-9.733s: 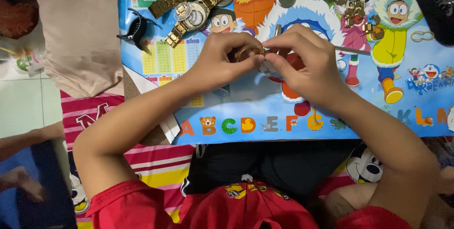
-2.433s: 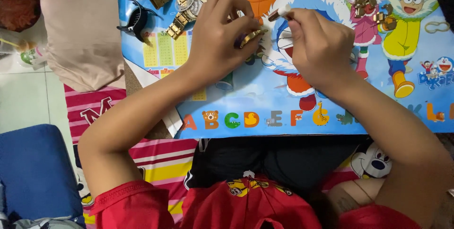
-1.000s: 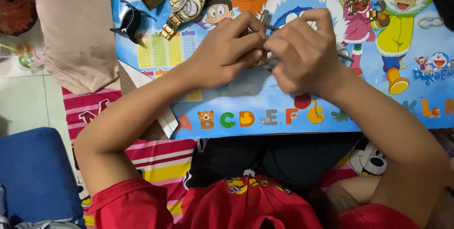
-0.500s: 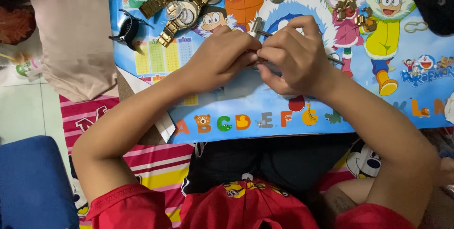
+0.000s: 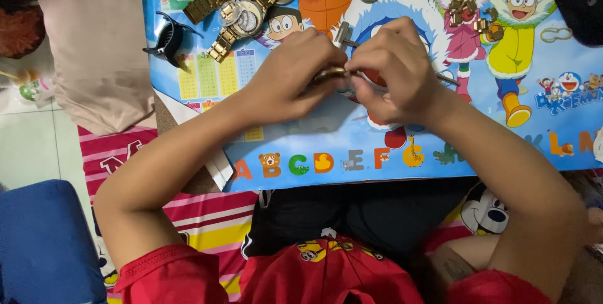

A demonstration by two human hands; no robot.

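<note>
Change: hands a little lower on the cartoon mat (image 5: 301, 147) than half a second ago, same pose.
Left hand (image 5: 290, 71): fingers curled shut around small gold watch piece (image 5: 328, 75).
Right hand (image 5: 392, 68): fingertips pinched tight on thin metal tool (image 5: 344, 32), touching the piece.
Nearby: gold watches (image 5: 242, 2) at upper left.

One head-worn camera looks steeply down from close above, with the wearer's red shirt (image 5: 326, 272) along the bottom edge. Both forearms rise toward the frame's centre, and a cartoon-printed mat (image 5: 377, 134) fills the upper right. No second view shares this scene.
</note>
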